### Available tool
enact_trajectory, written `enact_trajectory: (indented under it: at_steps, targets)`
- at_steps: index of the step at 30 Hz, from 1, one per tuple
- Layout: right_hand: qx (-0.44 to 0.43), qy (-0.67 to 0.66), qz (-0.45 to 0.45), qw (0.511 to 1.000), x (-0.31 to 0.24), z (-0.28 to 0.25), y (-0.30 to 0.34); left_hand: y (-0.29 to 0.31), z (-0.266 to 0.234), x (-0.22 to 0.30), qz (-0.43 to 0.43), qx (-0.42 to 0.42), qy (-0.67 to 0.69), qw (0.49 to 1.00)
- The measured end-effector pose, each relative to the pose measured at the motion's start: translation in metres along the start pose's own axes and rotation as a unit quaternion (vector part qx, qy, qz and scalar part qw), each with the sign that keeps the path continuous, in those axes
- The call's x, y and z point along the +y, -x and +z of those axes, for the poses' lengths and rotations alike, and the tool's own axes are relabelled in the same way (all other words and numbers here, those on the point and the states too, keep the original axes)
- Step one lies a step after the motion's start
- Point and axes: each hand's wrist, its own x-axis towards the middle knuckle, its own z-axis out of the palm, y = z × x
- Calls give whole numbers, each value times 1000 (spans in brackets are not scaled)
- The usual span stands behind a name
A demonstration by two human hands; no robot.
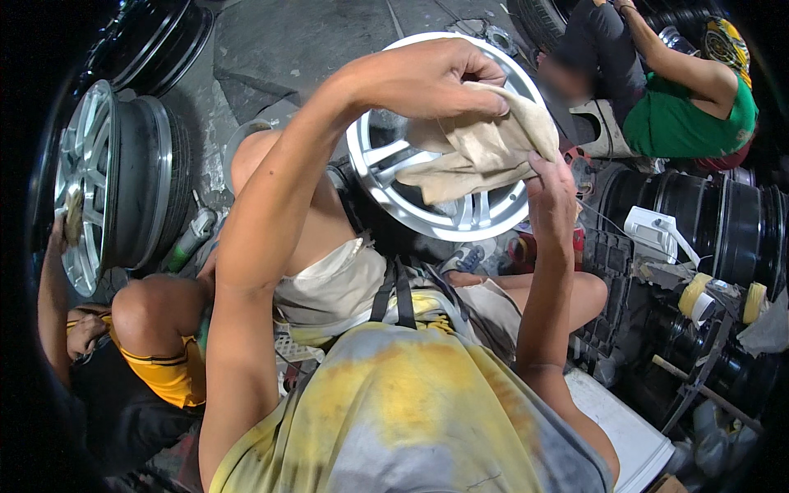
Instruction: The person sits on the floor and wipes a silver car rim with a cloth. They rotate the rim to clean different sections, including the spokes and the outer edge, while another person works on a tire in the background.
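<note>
A beige cloth hangs in folds between my two hands, over a silver wheel rim in front of me. My left hand reaches across from the upper left and pinches the cloth's top edge between thumb and fingers. At the cloth's right side, my right hand grips its edge with the thumb on top. Much of the rim's right half and centre is hidden behind the cloth. Its spokes and bright outer lip show around it.
At left, a co-worker's hand holds a rag against another silver rim. A person in a green top sits at the upper right. Dark wheel rims, a white device and a white box lid stand to my right.
</note>
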Motion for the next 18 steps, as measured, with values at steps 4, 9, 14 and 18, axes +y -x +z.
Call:
enact_trajectory:
  at_steps: [4,9,14,18]
  targets:
    - [-44,-147,-19,988,0,-6,-6,-1,10,17,-30,62,92,993]
    - [-54,-85,1,995,-2,-9,1,-10,1,8,-28,78,76,994]
    - [-65,-57,-153,984,-28,-29,8,0,-5,-15,-2,107,-27,994]
    - [-22,-344,-117,931,-47,-48,26,11,-32,6,-122,132,-102,978]
